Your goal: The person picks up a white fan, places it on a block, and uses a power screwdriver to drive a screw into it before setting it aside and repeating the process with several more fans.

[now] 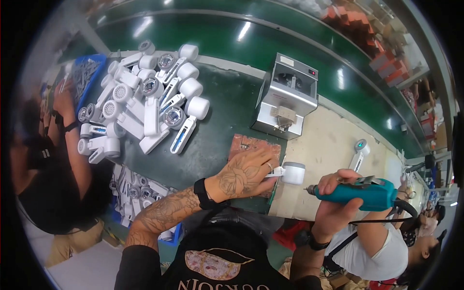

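My left hand (246, 175) is closed on a white handheld device with a round head (293, 173), over a worn reddish-brown pad (240, 145). Its fingers hide most of the handle, while the head sticks out to the right. In my right hand (337, 203) is a teal electric screwdriver (365, 195), lying nearly level with its tip pointing left toward that head. The tip is apart from the device. A cable runs from the tool's rear end.
A silver screw feeder (285, 99) stands beyond the pad. Many similar white devices (152, 113) are heaped on the green mat at left. Another device (358, 153) lies at right. People work on both sides; a blue bin (92, 72) stands far left.
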